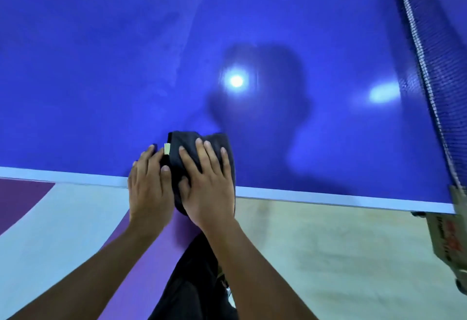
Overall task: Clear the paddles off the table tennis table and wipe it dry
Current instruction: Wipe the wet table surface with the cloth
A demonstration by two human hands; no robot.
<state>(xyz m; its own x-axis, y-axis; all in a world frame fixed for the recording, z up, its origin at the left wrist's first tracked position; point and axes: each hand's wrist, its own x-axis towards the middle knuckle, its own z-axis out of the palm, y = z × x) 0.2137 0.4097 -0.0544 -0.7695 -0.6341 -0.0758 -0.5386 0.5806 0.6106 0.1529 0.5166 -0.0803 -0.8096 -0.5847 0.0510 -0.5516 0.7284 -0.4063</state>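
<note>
Firmly, the right hand [209,180] is pressing flat on a dark cloth [188,141], its fingers straight and spread, grasping nothing. Just beside it, the left hand [147,185] is lying with relaxed fingers against the cloth's left edge, its thumb resting on the fabric near a small white tag [167,148]. The cloth is sitting on the blue tabletop [101,66] and hanging over its white near edge [328,197]. A head-shaped shadow [273,107] is falling across the surface beyond the cloth, with a lamp's glare [236,80] shining within it. The net [429,66] is running along the right side. A blurred cardboard box [447,238] is showing under the right corner, its contents hidden. Dark trousers [194,281] are showing over the purple and pale floor [328,256].
</note>
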